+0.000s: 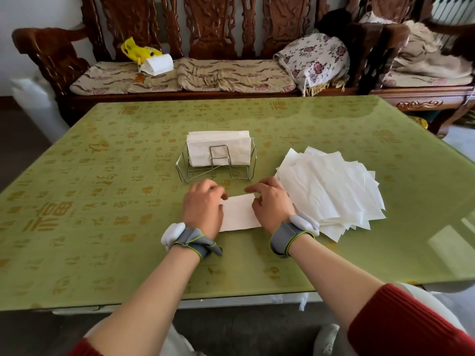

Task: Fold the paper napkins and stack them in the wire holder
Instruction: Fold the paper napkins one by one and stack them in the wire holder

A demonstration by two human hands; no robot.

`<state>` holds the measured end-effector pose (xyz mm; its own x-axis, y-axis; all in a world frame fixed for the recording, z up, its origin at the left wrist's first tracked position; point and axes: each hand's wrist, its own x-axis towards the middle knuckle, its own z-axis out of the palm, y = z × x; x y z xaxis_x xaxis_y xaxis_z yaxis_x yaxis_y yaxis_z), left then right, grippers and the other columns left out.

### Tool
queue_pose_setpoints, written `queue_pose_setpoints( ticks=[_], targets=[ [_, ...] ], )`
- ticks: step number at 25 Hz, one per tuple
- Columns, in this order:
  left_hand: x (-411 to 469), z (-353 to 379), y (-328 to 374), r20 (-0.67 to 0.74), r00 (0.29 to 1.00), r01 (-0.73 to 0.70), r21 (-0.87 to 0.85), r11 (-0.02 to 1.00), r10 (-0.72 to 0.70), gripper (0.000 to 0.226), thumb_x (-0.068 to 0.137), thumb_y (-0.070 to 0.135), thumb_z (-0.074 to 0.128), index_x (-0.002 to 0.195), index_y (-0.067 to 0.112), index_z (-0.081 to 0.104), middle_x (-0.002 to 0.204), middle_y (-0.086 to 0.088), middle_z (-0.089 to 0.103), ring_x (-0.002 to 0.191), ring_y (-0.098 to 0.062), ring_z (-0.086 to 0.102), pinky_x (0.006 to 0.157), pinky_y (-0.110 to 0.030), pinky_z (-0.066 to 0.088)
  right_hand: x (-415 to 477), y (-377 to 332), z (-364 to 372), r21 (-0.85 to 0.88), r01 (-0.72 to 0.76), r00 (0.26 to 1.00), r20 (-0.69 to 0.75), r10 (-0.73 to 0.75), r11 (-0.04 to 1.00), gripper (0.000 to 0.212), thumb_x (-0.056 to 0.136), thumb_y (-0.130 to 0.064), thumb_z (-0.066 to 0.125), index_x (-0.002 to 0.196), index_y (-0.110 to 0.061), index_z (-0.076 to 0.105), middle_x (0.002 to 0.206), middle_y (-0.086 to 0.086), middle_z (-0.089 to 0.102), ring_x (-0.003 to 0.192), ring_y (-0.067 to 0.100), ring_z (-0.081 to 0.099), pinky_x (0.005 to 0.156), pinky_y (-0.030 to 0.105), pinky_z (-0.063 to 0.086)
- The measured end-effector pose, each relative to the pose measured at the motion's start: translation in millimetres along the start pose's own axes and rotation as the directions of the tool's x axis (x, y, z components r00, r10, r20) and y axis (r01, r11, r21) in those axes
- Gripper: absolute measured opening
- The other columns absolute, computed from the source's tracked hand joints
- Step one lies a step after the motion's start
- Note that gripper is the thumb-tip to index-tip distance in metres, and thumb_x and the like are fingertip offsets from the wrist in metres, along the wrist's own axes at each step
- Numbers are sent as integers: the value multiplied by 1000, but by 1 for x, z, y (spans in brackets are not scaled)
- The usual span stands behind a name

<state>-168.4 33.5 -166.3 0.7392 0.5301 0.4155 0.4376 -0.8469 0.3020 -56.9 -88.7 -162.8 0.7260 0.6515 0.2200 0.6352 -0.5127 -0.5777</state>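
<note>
Head view: left hand (204, 208), right hand (273, 204), fingers curled, pinch folded napkin (239, 214); wire holder (217, 167) just beyond.

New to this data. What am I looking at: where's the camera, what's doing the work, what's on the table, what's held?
There is one picture, from a camera worn on a person's head, looking forward and down. There is no robot: two bare hands do the work. Each wrist wears a grey band with a white pod; its purpose isn't visible. On the green table stands a wire holder with folded napkins upright in it. To its right lies a loose pile of flat napkins. One folded napkin lies flat between the hands. The left hand and right hand both grip it near its far edge.
</note>
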Motion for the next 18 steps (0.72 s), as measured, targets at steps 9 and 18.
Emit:
queue_pose_setpoints(
  ticks=[9,18],
  targets=[
    [20,41,123,272,870,-378,-165,911,411,55,69,7,68,121,19,56,138,-1,47,129,-26,40,100,-37,39,-20,57,-76,-162,-189,981,-66,180,969,56,85,-7,41,136,-32,41,137,2,46,124,28,39,100,36,38],
    [31,40,144,211,930,-202,-386,900,299,19,87,9,53,98,14,69,101,-7,69,97,-27,61,82,-34,45,-35,74,-94,-178,-156,967,172,187,972,76,74,-27,61,143,-35,29,148,-2,31,138,24,25,110,36,29]
  ],
)
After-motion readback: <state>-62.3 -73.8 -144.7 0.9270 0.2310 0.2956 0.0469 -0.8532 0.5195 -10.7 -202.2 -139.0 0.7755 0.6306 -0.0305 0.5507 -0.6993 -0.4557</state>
